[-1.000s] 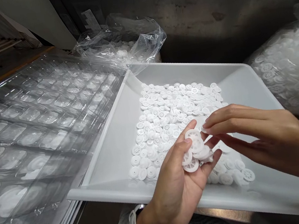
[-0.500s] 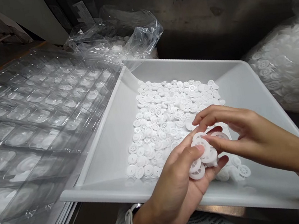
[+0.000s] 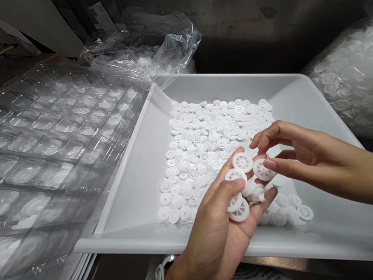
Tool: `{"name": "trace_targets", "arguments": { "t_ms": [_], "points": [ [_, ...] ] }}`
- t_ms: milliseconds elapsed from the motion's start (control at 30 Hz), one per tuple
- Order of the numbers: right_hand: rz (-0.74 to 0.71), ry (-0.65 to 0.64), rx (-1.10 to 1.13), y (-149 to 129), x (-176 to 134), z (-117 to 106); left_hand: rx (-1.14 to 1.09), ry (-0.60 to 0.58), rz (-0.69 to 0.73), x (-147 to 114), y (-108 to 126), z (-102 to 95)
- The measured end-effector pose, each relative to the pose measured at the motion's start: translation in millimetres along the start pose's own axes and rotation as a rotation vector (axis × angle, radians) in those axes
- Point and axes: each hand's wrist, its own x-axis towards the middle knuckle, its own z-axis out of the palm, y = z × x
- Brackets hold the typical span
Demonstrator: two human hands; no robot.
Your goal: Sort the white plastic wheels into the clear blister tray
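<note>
My left hand (image 3: pixel 214 234), palm up above the front of the tray, is closed around several small white plastic wheels (image 3: pixel 239 210) with spoked centres. Its thumb presses on the cluster. My right hand (image 3: pixel 302 153) reaches in from the right, its thumb against the edge of one spoked wheel (image 3: pixel 262 171) beside the cluster; its fingers curve behind that wheel, and their contact is partly hidden. Beneath both hands, many similar wheels (image 3: pixel 201 147) lie spread and overlapping on the floor of a white tray (image 3: pixel 124 168).
Stacked clear blister trays (image 3: pixel 50 146) with white parts in their pockets stand left of the white tray. An opened clear bag (image 3: pixel 178 38) of white parts sits behind. At the right is a full clear bag (image 3: pixel 367 85) of wheels. A dark metal surface (image 3: pixel 242 24) rises at the back.
My right hand has drawn slightly right and up from my left palm. The wheels in my left hand have fanned out, showing more of their spokes.
</note>
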Motion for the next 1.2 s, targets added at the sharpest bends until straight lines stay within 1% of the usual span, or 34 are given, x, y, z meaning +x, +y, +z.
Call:
{"name": "trace_targets", "arguments": {
  "t_ms": [67,133,233,367,467,533,633,767,833,900,1000,1067,1200],
  "points": [
    [-0.008,-0.074,-0.035,0.9,-1.6,-4.6,-0.02,0.018,0.004,-1.3,1.5,1.9],
    [0.017,-0.128,-0.03,1.0,-2.9,-4.8,-0.045,0.028,0.004,-2.2,2.9,3.2],
    [0.049,-0.148,-0.012,1.4,-4.5,-0.4,-0.065,0.023,0.009,-2.2,3.3,2.9],
    [0.063,-0.137,0.007,3.5,-4.5,2.1,-0.055,0.007,0.028,-0.5,0.3,0.5],
    [0.114,-0.19,0.084,3.8,-3.2,0.5,-0.062,0.025,0.061,-0.1,-0.1,1.2],
    [0.146,-0.221,0.122,3.2,-2.0,-0.1,-0.059,0.057,0.05,-0.8,1.6,3.3],
    [0.13,-0.2,0.11,2.4,-0.3,0.7,-0.065,0.081,0.021,-1.1,3.7,6.4],
    [0.104,-0.152,0.083,3.3,0.2,0.6,-0.1,0.08,0.077,1.6,0.0,5.4],
    [0.112,-0.151,0.088,4.2,-0.8,-1.1,-0.115,0.054,0.092,3.0,-2.8,2.6],
    [0.126,-0.158,0.1,4.8,-2.2,-3.0,-0.127,0.014,0.078,3.4,-4.3,-0.8],
    [0.136,-0.165,0.091,5.3,-3.7,-4.6,-0.132,-0.004,0.07,3.1,-3.6,-4.4],
    [0.111,-0.163,0.055,5.2,-3.7,-4.0,-0.126,-0.014,0.077,3.0,-2.3,-5.3],
    [0.012,-0.128,-0.01,5.5,-2.1,-0.1,-0.105,-0.076,0.095,2.7,-0.9,-5.4]
  ]
}}
